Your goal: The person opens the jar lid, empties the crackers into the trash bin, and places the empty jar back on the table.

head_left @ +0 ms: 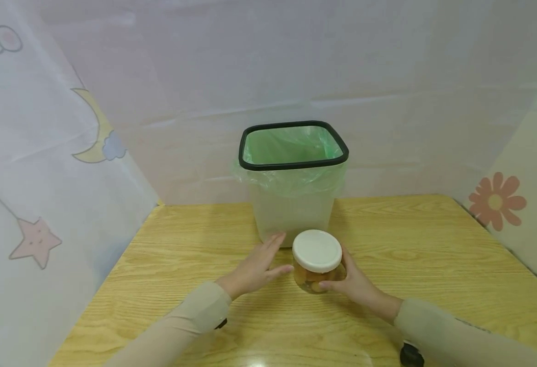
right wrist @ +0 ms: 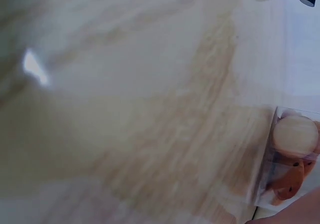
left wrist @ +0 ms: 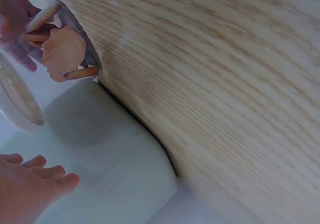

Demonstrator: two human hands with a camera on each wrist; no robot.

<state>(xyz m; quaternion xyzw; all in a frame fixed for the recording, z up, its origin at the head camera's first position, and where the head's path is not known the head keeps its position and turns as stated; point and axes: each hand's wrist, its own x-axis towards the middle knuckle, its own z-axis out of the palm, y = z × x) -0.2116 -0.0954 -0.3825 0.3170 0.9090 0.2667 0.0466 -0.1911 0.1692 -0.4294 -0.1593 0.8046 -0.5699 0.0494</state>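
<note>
A clear jar (head_left: 306,278) with a round white lid (head_left: 317,248) on top stands in front of the bin. My right hand (head_left: 360,285) grips it from the right side, thumb at the front and fingers around the far side. Through its wall, in the left wrist view, round flat tan pieces that look like cookies (left wrist: 65,53) are visible. My left hand (head_left: 255,268) is held to the left of the jar with its fingers straight and its thumb pointing toward it. Nothing is in that hand (left wrist: 30,186).
Behind the jar stands a pale waste bin (head_left: 291,206) with a black rim (head_left: 296,166) and a green liner bag (head_left: 291,145). The wooden table (head_left: 410,244) ends at a cloth backdrop (head_left: 195,127) with printed shapes.
</note>
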